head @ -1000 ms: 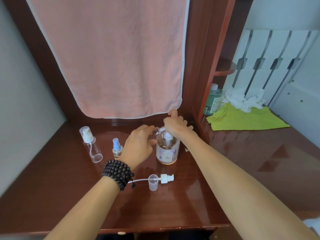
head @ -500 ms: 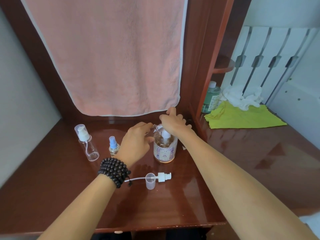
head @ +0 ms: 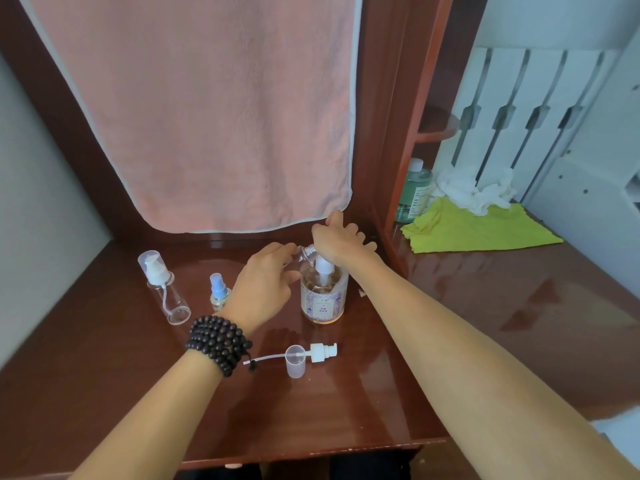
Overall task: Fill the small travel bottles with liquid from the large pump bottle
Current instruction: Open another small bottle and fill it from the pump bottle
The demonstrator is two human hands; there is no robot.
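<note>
Right hand (head: 337,239) covers the pump bottle (head: 323,296) head; left hand (head: 265,284) clasps a clear travel bottle (head: 306,252) (mostly hidden), its mouth seemingly at the nozzle

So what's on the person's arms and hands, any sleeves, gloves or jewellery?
Both forearms are bare, with no sleeves in view and no gloves. The left wrist wears a bracelet of dark round beads wrapped around several times, with a small tassel end hanging. The left hand and right hand show no rings or watch.
</note>
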